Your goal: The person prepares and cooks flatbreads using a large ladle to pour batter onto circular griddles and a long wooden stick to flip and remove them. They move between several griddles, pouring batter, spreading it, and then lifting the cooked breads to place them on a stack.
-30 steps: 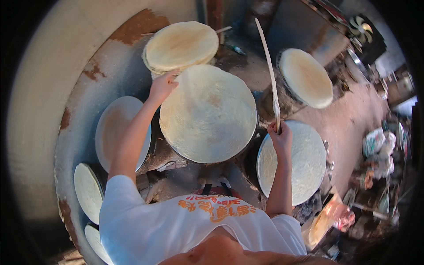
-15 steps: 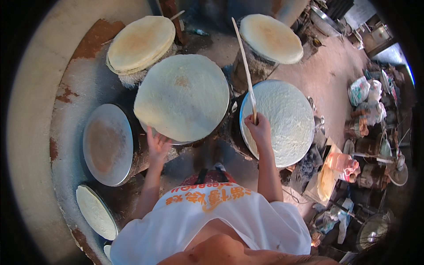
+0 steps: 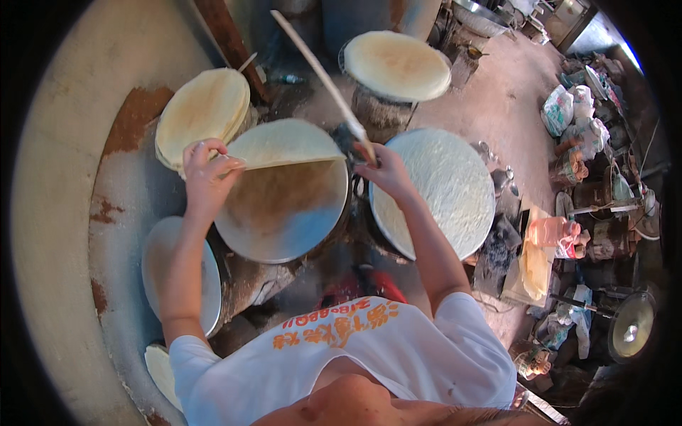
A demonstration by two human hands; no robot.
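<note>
My left hand (image 3: pixel 206 174) pinches the near left edge of a thin pale flatbread (image 3: pixel 284 142). The flatbread is peeled up and its near edge stretches across the middle of a round griddle (image 3: pixel 284 238), whose browned near half lies bare. In my right hand (image 3: pixel 383 170) is a long wooden stick (image 3: pixel 320 74), pointing away and to the left. My right fingers are close to the flatbread's right corner; I cannot tell whether they grip it too. A second griddle (image 3: pixel 435 192) on the right is covered with pale, bumpy batter.
Two stacks of flatbreads, at the far left (image 3: pixel 199 110) and far right (image 3: pixel 398 64), stand beyond the griddles. Another griddle (image 3: pixel 167 263) and a pale flatbread (image 3: pixel 163 373) sit along the left wall. Bags (image 3: pixel 558 106), a pink jug (image 3: pixel 554 231) and clutter crowd the right side.
My left hand has moved from under the flatbread's near edge up and away, peeling the sheet back and baring the griddle's near half. My right hand, with the stick, has shifted left toward the flatbread.
</note>
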